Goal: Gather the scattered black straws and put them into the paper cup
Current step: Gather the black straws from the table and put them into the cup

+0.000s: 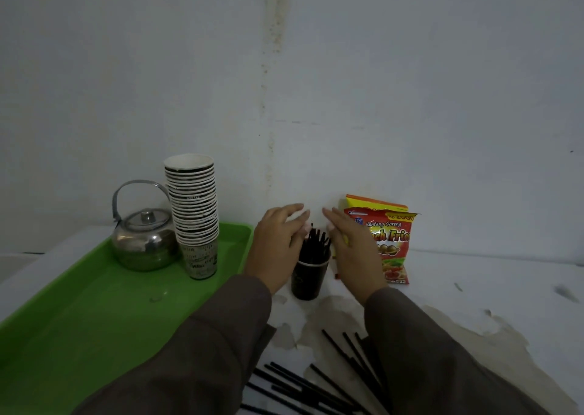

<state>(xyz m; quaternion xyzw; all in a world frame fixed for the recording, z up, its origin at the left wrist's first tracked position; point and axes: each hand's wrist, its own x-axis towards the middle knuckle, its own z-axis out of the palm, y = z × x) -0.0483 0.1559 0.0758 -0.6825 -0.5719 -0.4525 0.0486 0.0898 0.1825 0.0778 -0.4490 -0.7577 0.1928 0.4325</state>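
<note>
A dark paper cup (308, 280) stands on the white table near the wall. Several black straws (314, 245) stick up out of it. My left hand (276, 245) is just left of the cup's top, fingers spread and extended past the straw tips. My right hand (352, 250) is just right of it, also flat with fingers apart. Neither hand grips anything; both flank the straw bundle. Several loose black straws (303, 383) lie scattered on the table close to me, between my sleeves, partly hidden by my right forearm.
A green tray (94, 313) at the left holds a metal kettle (143, 240) and a tall stack of paper cups (194, 212). A red and yellow snack bag (393, 240) leans on the wall right of the cup. The white table (489, 288) is stained.
</note>
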